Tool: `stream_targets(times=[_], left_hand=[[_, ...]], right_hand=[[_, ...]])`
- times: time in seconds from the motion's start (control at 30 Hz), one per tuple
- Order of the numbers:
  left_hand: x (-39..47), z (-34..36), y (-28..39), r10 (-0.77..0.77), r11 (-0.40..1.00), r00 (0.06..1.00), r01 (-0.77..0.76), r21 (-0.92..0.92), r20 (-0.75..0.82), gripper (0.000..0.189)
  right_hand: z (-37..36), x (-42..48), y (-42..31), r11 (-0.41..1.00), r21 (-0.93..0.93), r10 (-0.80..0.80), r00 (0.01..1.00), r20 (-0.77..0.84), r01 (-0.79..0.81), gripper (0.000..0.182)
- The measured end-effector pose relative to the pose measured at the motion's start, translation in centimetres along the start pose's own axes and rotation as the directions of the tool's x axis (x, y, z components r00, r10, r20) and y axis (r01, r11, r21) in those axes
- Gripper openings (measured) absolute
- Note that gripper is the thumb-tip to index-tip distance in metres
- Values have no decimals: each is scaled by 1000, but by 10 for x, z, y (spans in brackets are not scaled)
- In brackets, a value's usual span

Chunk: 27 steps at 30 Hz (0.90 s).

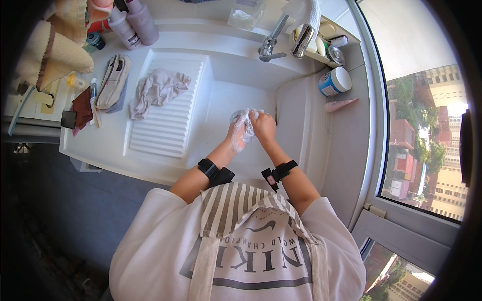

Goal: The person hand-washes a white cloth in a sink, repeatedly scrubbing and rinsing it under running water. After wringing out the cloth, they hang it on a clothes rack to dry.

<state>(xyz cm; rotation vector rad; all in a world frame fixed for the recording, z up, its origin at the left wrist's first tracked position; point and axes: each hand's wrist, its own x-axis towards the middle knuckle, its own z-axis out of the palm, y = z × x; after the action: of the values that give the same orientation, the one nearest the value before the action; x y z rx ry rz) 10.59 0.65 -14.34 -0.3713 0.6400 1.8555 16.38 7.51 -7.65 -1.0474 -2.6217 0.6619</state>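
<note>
Over the white sink basin [226,98], my left hand [236,133] and my right hand [263,124] hold a small, wet, bunched cloth [249,129] between them. White suds cover the cloth and much of my left hand. My right fingers are curled over the cloth's upper part. Behind the hands a round drain fitting is partly hidden. To the left, a crumpled pale cloth [160,88] lies on the ribbed washboard [158,135] built into the sink. The chrome faucet [268,49] stands beyond the basin.
Two pump bottles [133,26], a zipped pouch [113,82], a maroon cloth [83,107] and towels [64,56] lie left. Right of the basin are a white-lidded jar [335,82], a pink tube [340,105] and a caddy [316,56] with soap and a brush. A window borders the right side.
</note>
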Motion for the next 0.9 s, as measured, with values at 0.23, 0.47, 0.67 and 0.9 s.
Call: stream_targets(times=[0.23, 0.47, 0.67, 0.9], left_hand=[[-17, 20, 25, -198, 980, 979, 198, 20, 50, 32], [-16, 13, 22, -75, 993, 995, 80, 90, -66, 27], [-18, 6, 27, -310, 936, 940, 275, 219, 145, 25], [-17, 16, 39, -51, 964, 999, 50, 260, 0, 26]], right_hand=[[-9, -16, -22, 971, 32, -241, 965, 107, 239, 38], [6, -5, -11, 993, -5, -117, 991, 68, 118, 50], [24, -5, 8, 994, 69, 72, 989, 128, -81, 50], [30, 9, 82, 499, 490, 248, 660, 709, -715, 42]])
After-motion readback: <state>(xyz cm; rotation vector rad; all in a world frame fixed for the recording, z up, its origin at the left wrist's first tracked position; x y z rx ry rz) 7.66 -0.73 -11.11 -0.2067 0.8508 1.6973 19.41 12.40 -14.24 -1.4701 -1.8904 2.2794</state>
